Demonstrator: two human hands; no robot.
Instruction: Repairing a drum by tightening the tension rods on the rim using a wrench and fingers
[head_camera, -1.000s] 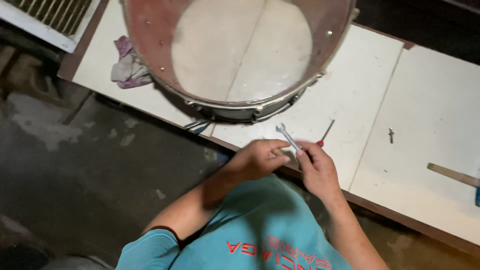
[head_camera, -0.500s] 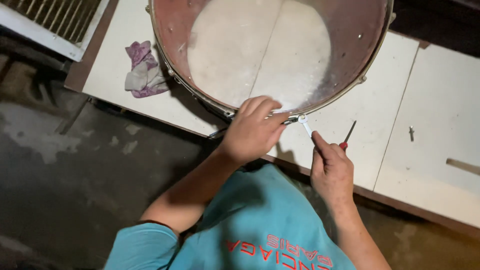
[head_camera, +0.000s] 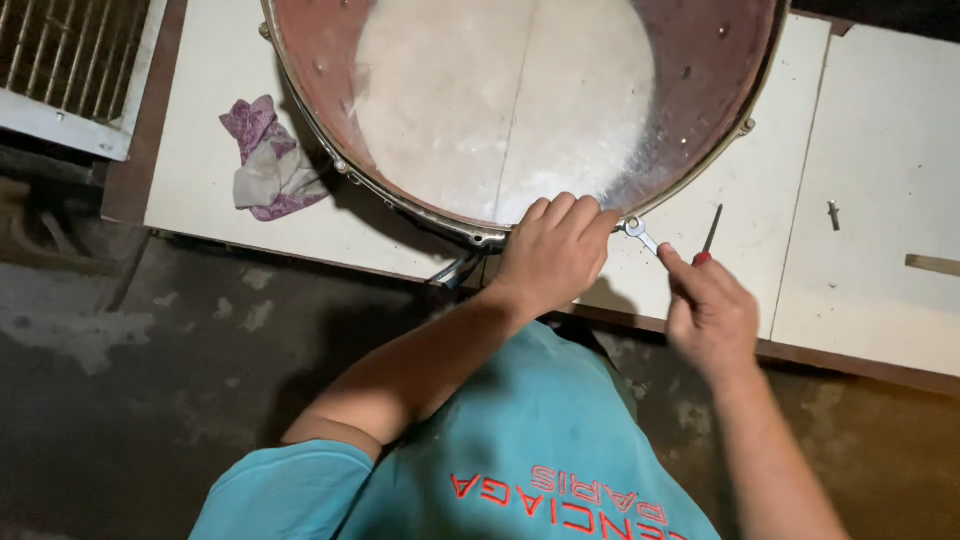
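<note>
A large round drum (head_camera: 520, 110) with a reddish shell and pale skin lies on a white table (head_camera: 880, 200). My left hand (head_camera: 553, 250) rests on the drum's near metal rim, fingers curled over it. My right hand (head_camera: 708, 310) grips a small silver wrench (head_camera: 638, 233), whose head sits at a lug on the rim just right of my left hand. A red-handled screwdriver (head_camera: 708, 236) lies on the table beside the wrench.
A purple and white rag (head_camera: 265, 160) lies on the table left of the drum. A small bolt (head_camera: 832, 213) and a wooden stick (head_camera: 932, 264) lie at the right. A metal grate (head_camera: 70, 70) sits at the far left, with stained concrete floor (head_camera: 150, 400) below.
Both hands have moved from the table edge up to the drum rim. The wrench head has been brought against the rim lug, and my left hand now lies on the rim.
</note>
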